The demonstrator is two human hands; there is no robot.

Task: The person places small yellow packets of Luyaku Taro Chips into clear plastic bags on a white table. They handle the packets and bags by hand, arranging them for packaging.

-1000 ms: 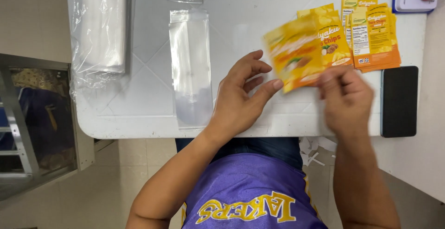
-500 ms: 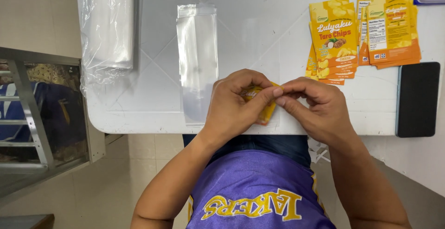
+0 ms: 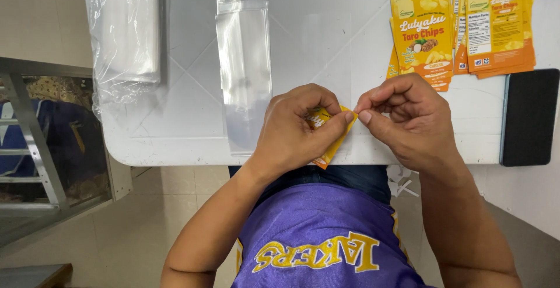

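Barely shifted, left hand (image 3: pixel 294 130) and right hand (image 3: pixel 402 116) both pinch yellow label (image 3: pixel 329 139)

This looks like a small packing station for snack goods, more a home or back-room workshop than a factory. A plain white counter (image 3: pixel 326 54) with a rounded near-left corner carries the packing stock: a thick stack of clear plastic bags (image 3: pixel 125 28) along its left edge, one empty clear bag (image 3: pixel 244 66) laid flat near the middle, and fanned piles of printed yellow-orange snack labels (image 3: pixel 461 28) at the far right. A black pad (image 3: pixel 528 116) lies at the right edge. Beige floor tiles (image 3: pixel 169 200) and a metal frame (image 3: pixel 35 142) show beside the counter.
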